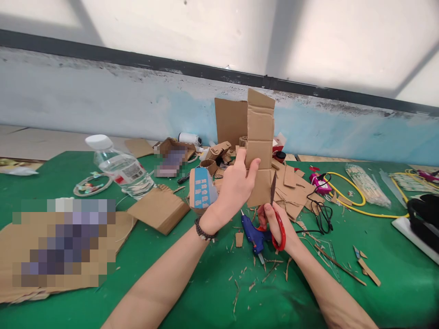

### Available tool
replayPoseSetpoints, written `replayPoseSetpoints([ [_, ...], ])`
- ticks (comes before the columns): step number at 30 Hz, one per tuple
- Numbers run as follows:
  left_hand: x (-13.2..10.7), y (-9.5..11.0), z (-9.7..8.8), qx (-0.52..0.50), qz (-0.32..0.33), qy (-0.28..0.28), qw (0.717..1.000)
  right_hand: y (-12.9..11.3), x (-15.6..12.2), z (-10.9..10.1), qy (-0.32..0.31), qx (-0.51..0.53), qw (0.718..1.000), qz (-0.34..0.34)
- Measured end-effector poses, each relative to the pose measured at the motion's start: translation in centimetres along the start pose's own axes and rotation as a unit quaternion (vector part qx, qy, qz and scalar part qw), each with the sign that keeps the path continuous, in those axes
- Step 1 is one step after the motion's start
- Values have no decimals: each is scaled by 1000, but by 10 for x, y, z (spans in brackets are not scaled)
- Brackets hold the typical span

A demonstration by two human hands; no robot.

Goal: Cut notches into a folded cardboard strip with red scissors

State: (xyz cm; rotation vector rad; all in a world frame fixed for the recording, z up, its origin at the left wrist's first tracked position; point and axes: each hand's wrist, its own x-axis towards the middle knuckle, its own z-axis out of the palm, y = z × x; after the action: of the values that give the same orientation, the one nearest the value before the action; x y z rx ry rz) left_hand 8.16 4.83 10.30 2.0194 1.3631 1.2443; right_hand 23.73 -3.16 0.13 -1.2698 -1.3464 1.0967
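Head view: at 9 o'clock, a clear plastic bottle with a white cap [125, 169] is on the green bench [206, 299]; the left hand [235, 186] has a narrow grip, holding an upright creased brown cardboard strip [259, 148] at 2 o'clock; a blue glue gun [253, 235] lies at 5 o'clock; the right hand's [273, 219] grip holds red-handled scissors [283, 234] at 4 o'clock, one dark blade at the strip's right edge

Scissors [283, 235] partly hidden by fingers [269, 213], pixelated object [63, 246] at left, white object [413, 235] cropped at right
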Motion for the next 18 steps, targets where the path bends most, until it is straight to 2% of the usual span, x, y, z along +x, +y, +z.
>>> replayPoseSetpoints([
  [10,2,-4,0,3,-14,-2,1000,-4,-3,-1,13,31,998,46],
  [18,-4,4,7,16,-8,-47,999,-4,-2,-4,-9,17,1000,2],
])
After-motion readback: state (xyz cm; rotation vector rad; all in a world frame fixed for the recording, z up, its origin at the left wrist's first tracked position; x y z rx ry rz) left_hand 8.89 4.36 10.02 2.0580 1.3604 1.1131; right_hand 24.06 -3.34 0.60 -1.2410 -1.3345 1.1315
